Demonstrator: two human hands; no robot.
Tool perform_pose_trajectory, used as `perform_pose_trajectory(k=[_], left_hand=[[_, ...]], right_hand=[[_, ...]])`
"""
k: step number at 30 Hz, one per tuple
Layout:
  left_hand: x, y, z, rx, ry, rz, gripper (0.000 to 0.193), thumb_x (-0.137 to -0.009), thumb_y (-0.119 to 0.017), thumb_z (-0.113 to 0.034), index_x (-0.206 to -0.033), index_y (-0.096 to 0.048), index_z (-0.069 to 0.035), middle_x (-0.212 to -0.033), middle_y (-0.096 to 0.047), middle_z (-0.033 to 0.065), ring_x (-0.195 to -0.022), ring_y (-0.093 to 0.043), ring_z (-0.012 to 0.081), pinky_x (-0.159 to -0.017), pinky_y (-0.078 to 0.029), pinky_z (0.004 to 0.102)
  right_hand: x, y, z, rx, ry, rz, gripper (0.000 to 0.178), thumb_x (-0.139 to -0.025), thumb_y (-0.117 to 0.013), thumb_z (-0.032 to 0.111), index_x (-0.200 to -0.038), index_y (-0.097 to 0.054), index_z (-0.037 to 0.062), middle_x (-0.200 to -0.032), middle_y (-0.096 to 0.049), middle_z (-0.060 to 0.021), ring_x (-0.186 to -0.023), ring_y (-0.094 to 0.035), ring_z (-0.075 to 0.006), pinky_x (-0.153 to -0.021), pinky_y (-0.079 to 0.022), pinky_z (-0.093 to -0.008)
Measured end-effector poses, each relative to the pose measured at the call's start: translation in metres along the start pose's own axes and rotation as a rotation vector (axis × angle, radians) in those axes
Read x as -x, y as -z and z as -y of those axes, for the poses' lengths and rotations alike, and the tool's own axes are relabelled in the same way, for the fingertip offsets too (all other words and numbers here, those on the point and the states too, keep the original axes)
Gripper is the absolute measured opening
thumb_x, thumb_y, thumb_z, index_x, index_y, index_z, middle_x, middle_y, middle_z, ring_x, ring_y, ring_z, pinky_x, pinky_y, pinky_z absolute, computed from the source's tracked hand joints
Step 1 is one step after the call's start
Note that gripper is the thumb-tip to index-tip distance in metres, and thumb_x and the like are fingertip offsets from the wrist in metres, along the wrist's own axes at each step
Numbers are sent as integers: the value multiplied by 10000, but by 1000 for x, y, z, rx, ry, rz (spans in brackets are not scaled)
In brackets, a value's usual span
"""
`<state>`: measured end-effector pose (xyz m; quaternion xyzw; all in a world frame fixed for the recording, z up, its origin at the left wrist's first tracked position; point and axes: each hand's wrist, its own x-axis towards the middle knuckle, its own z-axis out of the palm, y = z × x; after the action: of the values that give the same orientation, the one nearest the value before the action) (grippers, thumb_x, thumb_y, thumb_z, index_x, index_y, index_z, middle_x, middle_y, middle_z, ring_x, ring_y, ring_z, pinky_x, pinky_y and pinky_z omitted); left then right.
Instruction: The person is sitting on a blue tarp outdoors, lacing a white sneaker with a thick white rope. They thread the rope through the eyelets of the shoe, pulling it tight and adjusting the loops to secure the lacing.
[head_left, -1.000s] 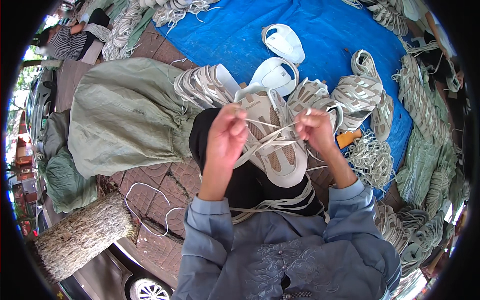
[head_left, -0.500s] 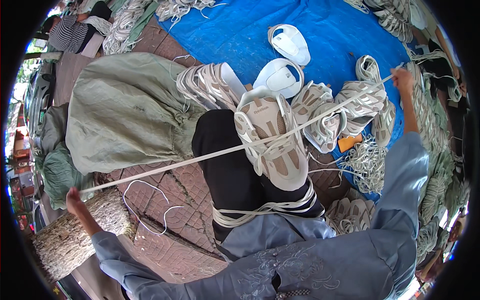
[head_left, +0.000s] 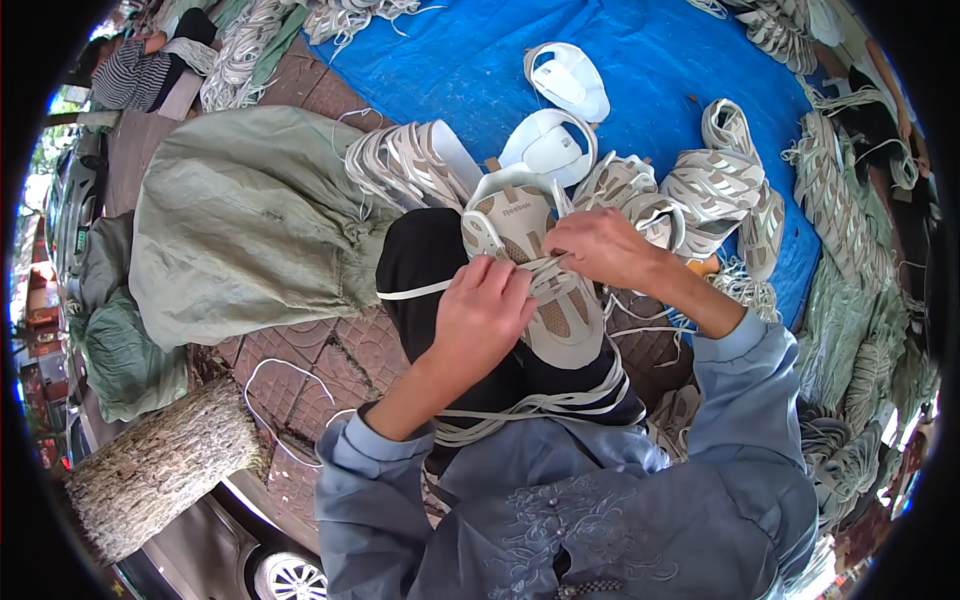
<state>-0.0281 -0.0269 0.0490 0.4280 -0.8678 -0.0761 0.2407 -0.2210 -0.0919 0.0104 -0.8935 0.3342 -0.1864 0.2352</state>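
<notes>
Pinching pale lace (head_left: 415, 293) in nearly closed fingers, your left hand (head_left: 485, 305) and right hand (head_left: 605, 245) sit over the beige shoe (head_left: 565, 340) on your black-clad legs (head_left: 415, 255); reddish paving (head_left: 375, 355) spreads left, a blue tarp (head_left: 470, 60) covers far ground, a tree trunk (head_left: 165, 470) near left.

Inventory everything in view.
Mesh shoe upper: one, beige, white, centre
Flat laces: several, off-white, lower centre
Plastic tarp: one, blue, top centre
Stacked shoe uppers: many, beige, white, on and around tarp
Curved shoe pieces: two, white, on tarp
Tangled lace heap: one, white, right
Small object: one, orange, by heap
Loose lace: one, white, lower left
Cloth sack: one, grey-green, left
Crumpled bag: one, green, far left
Rough log: one, brownish, lower left
Car wheel: one, silver, lower left
Person in striped top: one, upper left
Left hand, right hand: on the mesh upper's lacing
</notes>
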Motion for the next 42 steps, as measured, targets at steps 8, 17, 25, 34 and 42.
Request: perform_pose_trajectory(k=[8,17,25,34,42], left_hand=[[-9,-26,-1,-173,-19,92,110,-605,-615,-64,-640,-514,-38,-705,-474,64,-693,-502,223,-586,-427,318],[-37,8,32,1248,908,593,150,-758,-518,-65,-883,-540,15,-676,-512,14,-487,-393,53,-440,-327,208],[-30,44,40,628,569,663,149,-763,-591,-61,-897,-573,1,-668,-519,-14,-578,-447,43,-505,-367,205],[-1,30,52,560,496,365,58,-744,-577,-34,-797,-600,-28,-659,-549,60,-617,-519,155,-579,-417,256],[7,0,29,273,262,-45,49,-726,-581,-6,-751,-560,-43,-713,-560,85,-678,-546,254,-597,-444,324]], right_hand=[[-3,-1,-5,-86,-14,-37,140,-614,-583,20,-732,-576,95,-622,-545,-46,-598,-566,-230,-531,-440,-351],[-15,5,-5,33,232,-167,161,-576,-557,-11,-689,-570,102,-627,-525,-23,-599,-550,-206,-521,-446,-333],[-9,1,-8,-104,90,-102,160,-568,-564,-8,-688,-569,97,-632,-520,-18,-614,-549,-196,-515,-449,-327],[-9,29,-41,330,147,-273,76,-585,-550,33,-649,-565,71,-636,-524,-61,-605,-552,-216,-527,-457,-322],[25,75,-135,402,-347,-221,84,-618,-541,66,-679,-595,44,-695,-595,-92,-634,-574,-256,-584,-453,-341]])
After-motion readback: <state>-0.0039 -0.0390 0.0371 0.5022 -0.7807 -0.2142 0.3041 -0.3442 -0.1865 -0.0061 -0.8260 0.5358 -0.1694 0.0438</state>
